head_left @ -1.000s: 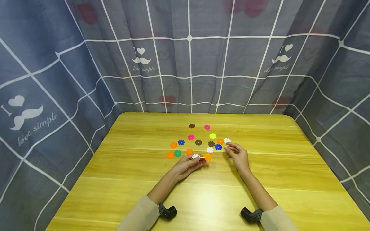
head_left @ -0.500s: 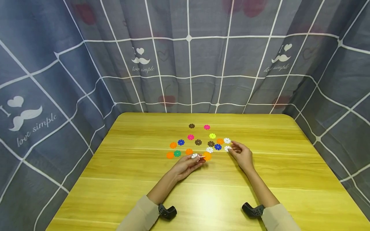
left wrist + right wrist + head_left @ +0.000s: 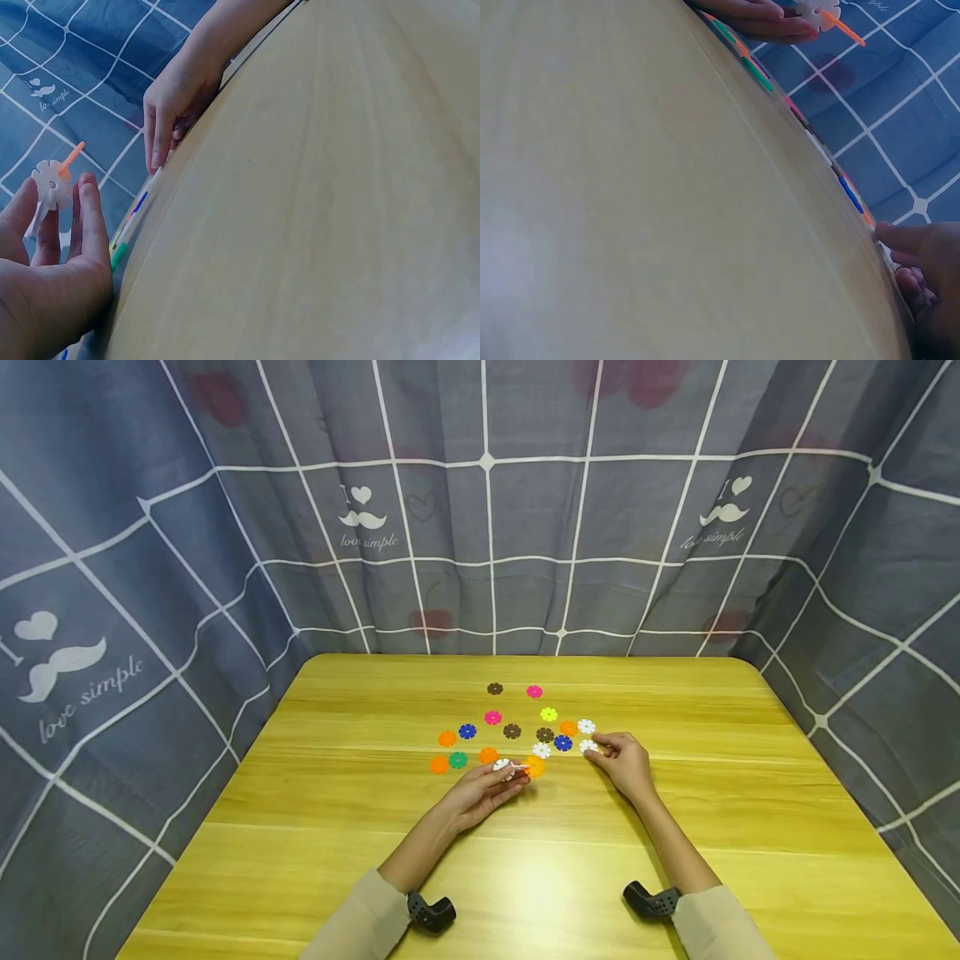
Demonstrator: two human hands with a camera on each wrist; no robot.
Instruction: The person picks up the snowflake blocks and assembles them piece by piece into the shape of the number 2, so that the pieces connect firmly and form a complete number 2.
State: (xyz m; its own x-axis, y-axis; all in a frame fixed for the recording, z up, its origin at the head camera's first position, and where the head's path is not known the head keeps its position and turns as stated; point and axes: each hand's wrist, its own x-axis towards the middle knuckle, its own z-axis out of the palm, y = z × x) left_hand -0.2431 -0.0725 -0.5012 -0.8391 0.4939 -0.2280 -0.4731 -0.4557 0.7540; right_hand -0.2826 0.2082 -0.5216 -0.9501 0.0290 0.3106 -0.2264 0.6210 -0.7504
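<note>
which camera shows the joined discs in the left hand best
The left wrist view, because the joined discs sit fully in frame, notches clear. The head view shows them small; the right wrist view cuts them partly off at the top.

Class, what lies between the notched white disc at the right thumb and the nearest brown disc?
In the head view, a notched blue disc separates the white disc and brown disc.

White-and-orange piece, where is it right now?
In the left wrist view, the white-and-orange piece is near the left edge, held up by the left hand, below and left of the right hand.
</note>
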